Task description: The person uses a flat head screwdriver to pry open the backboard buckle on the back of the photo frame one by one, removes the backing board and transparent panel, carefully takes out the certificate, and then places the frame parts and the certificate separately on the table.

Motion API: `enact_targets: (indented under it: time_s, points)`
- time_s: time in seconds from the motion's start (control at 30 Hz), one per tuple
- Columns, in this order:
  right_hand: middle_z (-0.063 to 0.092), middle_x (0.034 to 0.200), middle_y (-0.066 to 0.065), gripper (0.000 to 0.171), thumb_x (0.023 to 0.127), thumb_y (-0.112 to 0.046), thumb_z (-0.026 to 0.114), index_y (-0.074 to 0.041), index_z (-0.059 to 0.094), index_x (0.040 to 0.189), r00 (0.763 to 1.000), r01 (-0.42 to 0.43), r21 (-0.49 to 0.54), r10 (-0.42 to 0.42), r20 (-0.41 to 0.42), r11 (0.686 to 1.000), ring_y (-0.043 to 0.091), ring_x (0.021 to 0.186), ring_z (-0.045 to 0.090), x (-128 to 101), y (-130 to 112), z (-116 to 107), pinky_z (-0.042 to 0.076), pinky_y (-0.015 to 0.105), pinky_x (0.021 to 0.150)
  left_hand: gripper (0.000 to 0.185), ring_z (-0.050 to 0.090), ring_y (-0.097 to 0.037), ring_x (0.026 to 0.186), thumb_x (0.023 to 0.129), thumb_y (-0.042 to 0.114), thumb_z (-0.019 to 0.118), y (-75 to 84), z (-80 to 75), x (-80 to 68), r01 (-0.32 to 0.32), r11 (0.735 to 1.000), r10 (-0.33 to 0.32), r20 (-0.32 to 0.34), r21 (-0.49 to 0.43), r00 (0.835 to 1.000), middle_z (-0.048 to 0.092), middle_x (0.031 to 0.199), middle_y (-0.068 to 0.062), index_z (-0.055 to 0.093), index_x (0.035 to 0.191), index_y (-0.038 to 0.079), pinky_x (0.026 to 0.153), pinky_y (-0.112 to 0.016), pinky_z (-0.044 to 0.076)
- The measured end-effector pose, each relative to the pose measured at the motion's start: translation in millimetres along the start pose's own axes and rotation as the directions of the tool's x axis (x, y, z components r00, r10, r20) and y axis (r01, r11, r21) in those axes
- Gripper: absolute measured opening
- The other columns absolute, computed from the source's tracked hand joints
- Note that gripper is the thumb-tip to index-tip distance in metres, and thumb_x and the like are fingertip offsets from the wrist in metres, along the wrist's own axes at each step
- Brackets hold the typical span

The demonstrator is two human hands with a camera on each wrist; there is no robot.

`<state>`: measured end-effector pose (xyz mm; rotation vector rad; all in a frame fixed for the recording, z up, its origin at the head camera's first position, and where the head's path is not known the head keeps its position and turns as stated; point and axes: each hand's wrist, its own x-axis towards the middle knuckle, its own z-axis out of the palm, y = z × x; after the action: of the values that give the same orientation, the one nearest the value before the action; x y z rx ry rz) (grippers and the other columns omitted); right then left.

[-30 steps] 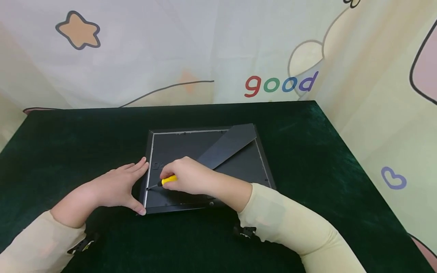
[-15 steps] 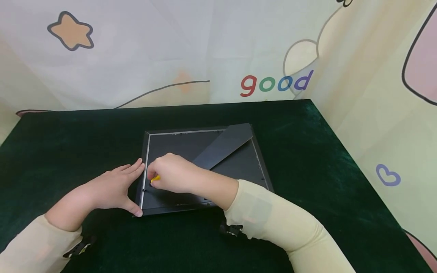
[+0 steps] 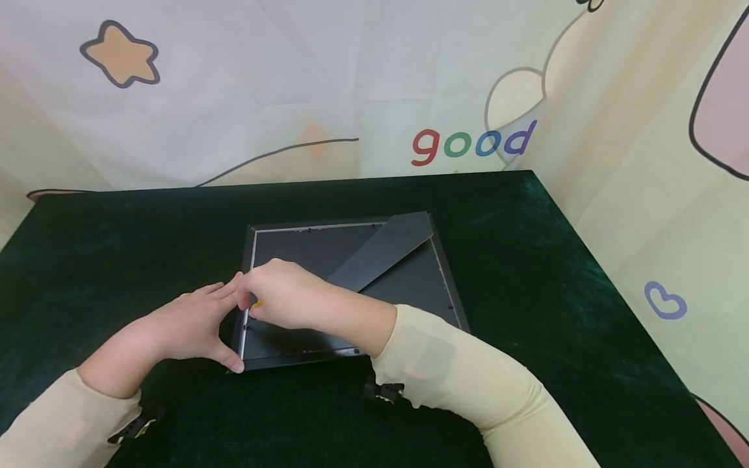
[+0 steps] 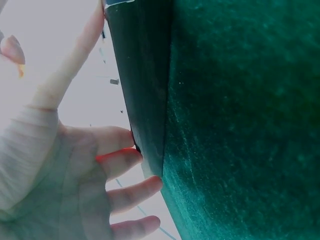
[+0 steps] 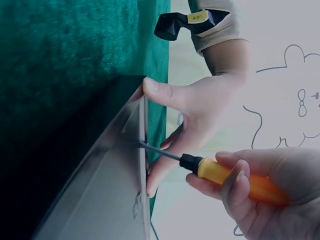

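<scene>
A dark picture frame (image 3: pixel 304 246) lies back side up, its flat easel leg (image 3: pixel 389 247) slanting across the backing. My left hand (image 3: pixel 187 330) rests along the frame's left edge, thumb at the near corner and fingers spread farther up the side. With curled fingers my right hand (image 3: pixel 287 296) grips a screwdriver (image 5: pixel 215 171) with a yellow handle and black collar. In the right wrist view its tip meets the inner rim of the frame, close by the left hand's thumb and fingers. From the head view, the right hand hides most of the screwdriver.
Dark green velvety cloth (image 3: pixel 562 338) covers the table. Small dark tabs line the frame's inner rim, one of them at the right side (image 3: pixel 450 307). Behind the table hangs a pale printed curtain (image 3: pixel 263 78).
My right hand has moved left with the screwdriver, up to the frame's left edge beside the left fingers. The left hand keeps its place on the frame. The head view has shifted slightly.
</scene>
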<state>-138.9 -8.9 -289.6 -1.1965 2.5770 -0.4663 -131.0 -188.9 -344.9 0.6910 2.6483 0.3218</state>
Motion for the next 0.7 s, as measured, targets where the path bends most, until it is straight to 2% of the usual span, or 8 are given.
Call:
enact_targets:
  time_s: [0.23,0.4,0.5,0.7]
  points:
    - [0.053,0.072,-0.011,0.008,0.079,-0.011,0.058,-0.018,0.061,0.083,0.999,-0.035,-0.036,0.037,0.037,0.999,0.005,0.062,0.048,6.7,-12.9,-3.6,0.038,0.014,0.051,0.1,0.026,-0.036,0.116,0.044,0.068,0.063,1.8,-0.8,-0.8,-0.029,0.999,0.029,-0.025,-0.013,0.999,0.037,0.129,-0.012,0.041,0.123,0.012,0.081,-0.059,0.029]
    - [0.052,0.069,-0.012,0.008,0.079,-0.012,0.059,-0.019,0.059,0.081,0.996,-0.068,-0.071,0.072,0.054,0.995,0.005,0.062,0.048,11.7,-21.7,-5.6,0.039,0.014,0.05,0.082,0.035,-0.026,0.106,0.044,0.064,0.067,0.9,-0.9,0.0,-0.042,0.997,0.04,-0.035,-0.057,0.999,0.045,0.118,-0.004,0.052,0.109,0.017,0.08,-0.052,0.034]
    - [0.051,0.067,-0.012,0.009,0.078,-0.012,0.06,-0.02,0.059,0.081,0.994,-0.089,-0.095,0.095,0.058,0.991,0.005,0.061,0.048,13.2,-27.2,-5.9,0.039,0.014,0.047,0.08,0.037,-0.022,0.101,0.044,0.062,0.068,0.7,-1.5,-0.7,-0.048,0.996,0.045,-0.041,-0.069,0.998,0.045,0.115,-0.003,0.051,0.109,0.019,0.078,-0.049,0.036]
    - [0.051,0.061,-0.011,0.014,0.078,-0.012,0.059,-0.023,0.06,0.086,0.99,-0.123,-0.114,0.13,0.06,0.986,0.007,0.056,0.048,13.4,-33.9,-4.5,0.038,0.016,0.044,0.089,0.042,-0.018,0.094,0.043,0.059,0.071,3.4,-2.9,-3.9,-0.034,0.993,0.03,-0.04,-0.115,0.999,0.042,0.114,-0.002,0.042,0.117,0.018,0.071,-0.039,0.042]
